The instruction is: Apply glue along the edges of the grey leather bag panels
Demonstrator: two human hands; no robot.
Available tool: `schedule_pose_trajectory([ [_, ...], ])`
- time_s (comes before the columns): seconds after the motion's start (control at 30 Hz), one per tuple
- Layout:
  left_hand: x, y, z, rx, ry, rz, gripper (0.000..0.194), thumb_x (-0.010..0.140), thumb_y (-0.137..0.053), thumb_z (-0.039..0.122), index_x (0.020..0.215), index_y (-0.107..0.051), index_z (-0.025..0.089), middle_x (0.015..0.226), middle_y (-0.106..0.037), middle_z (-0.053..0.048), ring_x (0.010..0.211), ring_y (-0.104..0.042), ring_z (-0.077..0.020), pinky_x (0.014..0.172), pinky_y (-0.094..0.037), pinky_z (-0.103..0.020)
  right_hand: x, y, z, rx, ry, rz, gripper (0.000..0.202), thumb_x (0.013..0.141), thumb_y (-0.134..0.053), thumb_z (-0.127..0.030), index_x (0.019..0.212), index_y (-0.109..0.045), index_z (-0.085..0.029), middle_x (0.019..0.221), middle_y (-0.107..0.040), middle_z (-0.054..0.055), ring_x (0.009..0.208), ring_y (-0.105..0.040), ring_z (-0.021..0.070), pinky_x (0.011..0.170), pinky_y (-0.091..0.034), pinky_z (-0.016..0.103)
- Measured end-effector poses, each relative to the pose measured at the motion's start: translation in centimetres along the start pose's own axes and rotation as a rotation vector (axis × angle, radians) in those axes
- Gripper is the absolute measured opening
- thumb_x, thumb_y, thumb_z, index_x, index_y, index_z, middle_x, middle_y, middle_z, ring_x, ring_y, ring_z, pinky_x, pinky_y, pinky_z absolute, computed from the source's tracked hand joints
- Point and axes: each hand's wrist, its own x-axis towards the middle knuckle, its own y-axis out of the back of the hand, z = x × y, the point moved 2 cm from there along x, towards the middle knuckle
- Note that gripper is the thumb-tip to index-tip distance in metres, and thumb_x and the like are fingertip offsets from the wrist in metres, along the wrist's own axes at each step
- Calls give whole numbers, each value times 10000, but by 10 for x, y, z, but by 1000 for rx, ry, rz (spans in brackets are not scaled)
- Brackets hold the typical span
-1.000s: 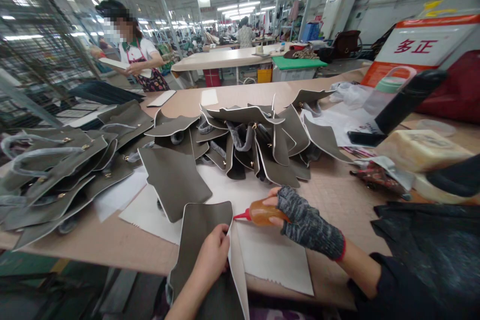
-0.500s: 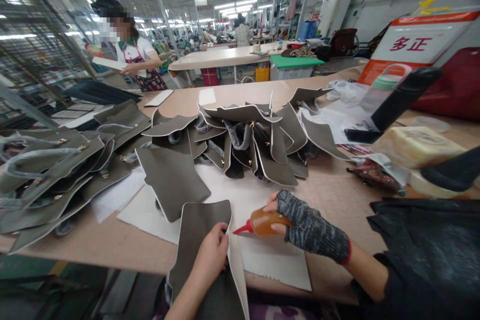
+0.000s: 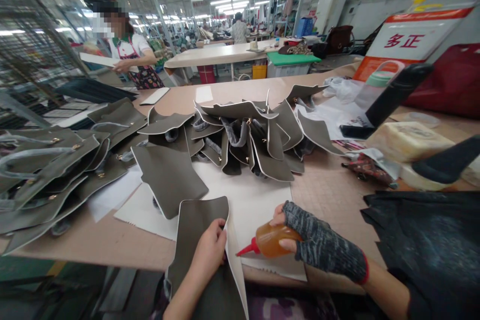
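Note:
My left hand (image 3: 210, 245) is bare and pinches the edge of a grey-brown leather bag panel (image 3: 200, 215) that hangs over the table's near edge. Its pale underside shows along the right. In a fingerless grey knit glove, my right hand (image 3: 307, 232) grips a squeeze bottle (image 3: 275, 240) of amber liquid. The bottle's red nozzle (image 3: 247, 248) points left, close to the panel's pale edge; whether it touches is unclear. Beyond my left hand another grey-brown panel (image 3: 168, 175) lies on a white sheet (image 3: 258, 200).
Several similar bag pieces with wrapped handles (image 3: 240, 130) are heaped at the table's middle, more (image 3: 56, 160) at left. On the right lie black material (image 3: 423, 240), a pale block (image 3: 412, 140) and a dark bottle (image 3: 399, 95). A co-worker (image 3: 131, 57) stands beyond, holding a white board.
My right hand has brought the bottle down and slightly right, its nozzle now lower along the panel's edge. My left hand keeps its hold on the panel. The whole view has shifted slightly.

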Motion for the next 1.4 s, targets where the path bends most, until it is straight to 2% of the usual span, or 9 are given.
schedule_pose_trajectory([
  [0.27,-1,1,-3,21,-68,31,283,827,-345,331,1024,-480,180,629,-482,46,455,-518,-114,401,-414,-214,-15,1,-8,89,-6,-32,238,826,-514,-342,1024,-548,-213,1016,-569,77,929,-563,220,824,-463,387],
  [0.53,-4,0,4,-24,-50,27,278,807,-353,333,1003,-476,178,610,-458,57,421,-492,-111,379,-409,-219,-26,4,-16,119,-80,-90,256,817,-530,-369,1026,-537,-221,1012,-580,68,927,-565,221,821,-465,386],
  [0.8,-2,1,0,-49,-62,37,291,804,-370,360,1006,-480,182,610,-472,54,433,-503,-124,393,-419,-240,-33,7,-27,190,-104,-88,250,809,-549,-394,999,-552,-232,964,-592,51,892,-583,215,777,-477,355],
  [1.0,-1,0,-1,-50,-63,37,299,811,-365,370,1015,-480,184,630,-480,53,424,-492,-111,394,-426,-234,-39,6,-22,283,-132,-107,255,804,-565,-405,996,-558,-238,946,-589,35,857,-576,199,756,-470,346],
  [1.23,-2,1,1,-63,-63,47,306,798,-390,390,997,-498,183,600,-481,56,419,-495,-114,398,-429,-236,-43,7,-9,484,-280,-189,312,764,-620,-409,1002,-550,-220,915,-620,23,826,-590,201,723,-477,336],
  [1.4,-3,2,5,-78,-68,54,307,789,-402,392,987,-502,180,614,-489,50,439,-503,-118,406,-430,-238,-41,5,4,588,-334,-221,334,726,-658,-386,983,-572,-191,898,-635,30,821,-594,201,712,-466,328],
])
